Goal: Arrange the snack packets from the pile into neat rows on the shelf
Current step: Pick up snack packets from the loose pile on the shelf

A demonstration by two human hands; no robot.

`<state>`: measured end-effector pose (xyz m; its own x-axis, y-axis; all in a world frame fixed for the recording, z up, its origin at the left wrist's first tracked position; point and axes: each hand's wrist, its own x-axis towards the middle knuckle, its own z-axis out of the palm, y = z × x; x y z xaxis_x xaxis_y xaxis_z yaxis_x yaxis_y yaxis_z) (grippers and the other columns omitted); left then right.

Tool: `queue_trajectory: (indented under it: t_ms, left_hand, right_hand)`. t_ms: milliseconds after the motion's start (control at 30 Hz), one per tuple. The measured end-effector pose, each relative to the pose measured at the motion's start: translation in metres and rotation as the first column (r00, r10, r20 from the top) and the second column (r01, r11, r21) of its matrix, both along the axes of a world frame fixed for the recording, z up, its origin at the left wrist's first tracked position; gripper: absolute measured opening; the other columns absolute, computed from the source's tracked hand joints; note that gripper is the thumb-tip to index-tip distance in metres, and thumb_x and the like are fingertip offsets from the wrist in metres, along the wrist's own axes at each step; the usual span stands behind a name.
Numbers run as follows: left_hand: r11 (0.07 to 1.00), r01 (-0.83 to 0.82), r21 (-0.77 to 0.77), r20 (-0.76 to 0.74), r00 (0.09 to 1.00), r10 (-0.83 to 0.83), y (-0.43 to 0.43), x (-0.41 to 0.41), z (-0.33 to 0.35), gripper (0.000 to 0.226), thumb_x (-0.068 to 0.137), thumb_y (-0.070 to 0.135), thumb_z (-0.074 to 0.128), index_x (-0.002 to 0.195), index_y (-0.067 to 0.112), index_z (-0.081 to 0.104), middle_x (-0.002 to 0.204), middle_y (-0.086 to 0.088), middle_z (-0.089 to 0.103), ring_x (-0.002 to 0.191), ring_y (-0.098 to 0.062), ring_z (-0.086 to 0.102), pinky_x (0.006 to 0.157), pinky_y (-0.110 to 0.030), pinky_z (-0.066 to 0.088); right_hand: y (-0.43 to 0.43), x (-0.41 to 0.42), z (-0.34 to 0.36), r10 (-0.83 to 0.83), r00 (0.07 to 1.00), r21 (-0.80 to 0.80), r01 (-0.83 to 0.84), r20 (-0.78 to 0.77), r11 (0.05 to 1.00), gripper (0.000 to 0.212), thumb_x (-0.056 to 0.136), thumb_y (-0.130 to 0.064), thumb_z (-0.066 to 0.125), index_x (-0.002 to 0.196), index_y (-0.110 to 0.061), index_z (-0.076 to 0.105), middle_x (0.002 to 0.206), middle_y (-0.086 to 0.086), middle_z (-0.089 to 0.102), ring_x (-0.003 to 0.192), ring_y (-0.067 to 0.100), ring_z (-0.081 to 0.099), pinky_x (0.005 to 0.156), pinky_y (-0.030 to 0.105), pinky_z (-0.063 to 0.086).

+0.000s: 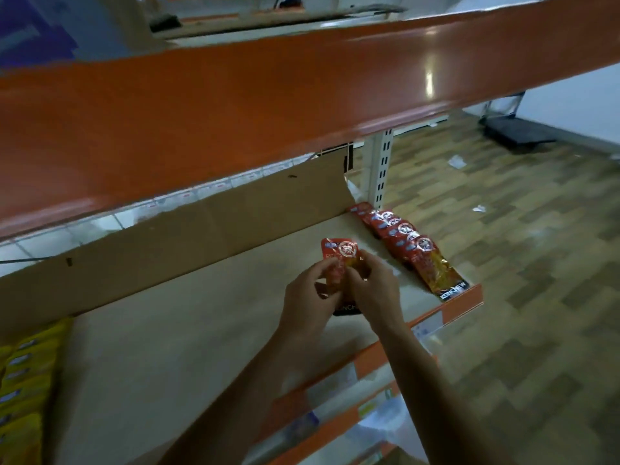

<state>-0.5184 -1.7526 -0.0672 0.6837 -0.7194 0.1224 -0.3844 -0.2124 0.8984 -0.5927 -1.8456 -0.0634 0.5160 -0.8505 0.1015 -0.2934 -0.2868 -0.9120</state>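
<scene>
A red snack packet (339, 253) with a round white emblem stands upright above the beige shelf (188, 330). My left hand (310, 300) pinches its left side and my right hand (372, 286) pinches its right side, covering its lower half. A row of several matching red packets (407, 245) lies overlapped along the shelf's right end, the nearest one reaching the front edge. At the shelf's left end sits a row of yellow packets (25, 384).
An orange shelf board (268, 105) hangs overhead. A cardboard sheet (188, 239) lines the back of the shelf. A white slotted upright (380, 169) stands at the right end. Orange-edged lower shelves (362, 391) sit below, with a wood-pattern floor (523, 263) to the right.
</scene>
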Motion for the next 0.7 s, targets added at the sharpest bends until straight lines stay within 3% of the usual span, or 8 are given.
queue_trajectory:
  t_ms: [67, 167, 267, 433, 600, 700]
  left_hand:
    - [1.000, -0.015, -0.022, -0.006, 1.000, 0.015, -0.016, 0.004, -0.001, 0.058, 0.079, 0.010, 0.075, 0.132, 0.027, 0.055, 0.107, 0.012, 0.062, 0.087, -0.004, 0.065, 0.072, -0.013, 0.054]
    - [0.998, -0.054, -0.013, 0.019, 0.998, 0.054, -0.038, 0.011, -0.004, 0.061, 0.078, 0.016, 0.077, 0.134, 0.023, 0.053, 0.118, 0.005, 0.062, 0.095, -0.006, 0.063, 0.077, -0.011, 0.051]
    - [0.995, -0.101, 0.024, 0.042, 0.994, 0.100, -0.063, 0.021, -0.008, 0.063, 0.077, 0.021, 0.078, 0.135, 0.021, 0.053, 0.122, 0.003, 0.063, 0.097, -0.009, 0.063, 0.078, -0.008, 0.048]
    - [0.975, -0.160, 0.151, 0.056, 0.987, 0.153, -0.110, 0.034, -0.015, 0.069, 0.071, 0.020, 0.082, 0.134, 0.018, 0.054, 0.119, -0.005, 0.066, 0.101, -0.019, 0.064, 0.092, -0.030, 0.049]
    - [0.871, -0.260, 0.416, 0.303, 0.943, 0.137, -0.142, 0.045, -0.027, 0.058, 0.080, 0.039, 0.073, 0.132, 0.025, 0.054, 0.120, -0.010, 0.056, 0.111, -0.027, 0.053, 0.092, -0.032, 0.044]
    - [0.835, -0.307, 0.456, 0.340, 0.928, 0.155, -0.151, 0.047, -0.030, 0.054, 0.081, 0.044, 0.070, 0.128, 0.023, 0.057, 0.122, -0.012, 0.049, 0.113, -0.030, 0.049, 0.096, -0.036, 0.043]
  right_hand:
    - [-0.014, 0.000, -0.002, -0.011, 1.000, -0.040, 0.010, -0.013, 0.999, 0.041, 0.092, -0.014, 0.058, 0.133, -0.014, 0.053, 0.119, 0.005, 0.063, 0.099, 0.011, 0.059, 0.086, 0.025, 0.051]
    - [-0.034, 0.003, -0.004, -0.029, 0.997, -0.077, 0.023, -0.072, 0.997, 0.045, 0.091, -0.016, 0.060, 0.135, -0.009, 0.051, 0.129, 0.009, 0.059, 0.114, 0.018, 0.056, 0.096, 0.036, 0.049]
    - [-0.059, 0.008, -0.003, -0.024, 0.992, -0.196, -0.001, -0.127, 0.981, 0.043, 0.090, -0.013, 0.060, 0.132, -0.007, 0.054, 0.130, 0.010, 0.058, 0.120, 0.023, 0.053, 0.102, 0.036, 0.043]
    - [-0.109, 0.015, 0.005, 0.073, 0.975, -0.389, -0.151, -0.208, 0.909, 0.020, 0.086, -0.006, 0.056, 0.103, -0.007, 0.067, 0.099, 0.010, 0.067, 0.092, 0.029, 0.059, 0.077, 0.035, 0.046]
    - [-0.149, 0.021, 0.009, 0.136, 0.956, -0.431, -0.241, -0.261, 0.869, 0.020, 0.090, -0.018, 0.058, 0.103, -0.010, 0.070, 0.106, 0.013, 0.067, 0.100, 0.032, 0.057, 0.084, 0.035, 0.040]
    - [-0.161, 0.022, 0.009, 0.197, 0.933, -0.431, -0.317, -0.301, 0.845, 0.022, 0.091, -0.018, 0.056, 0.107, -0.011, 0.070, 0.109, 0.012, 0.067, 0.103, 0.031, 0.057, 0.086, 0.034, 0.039]
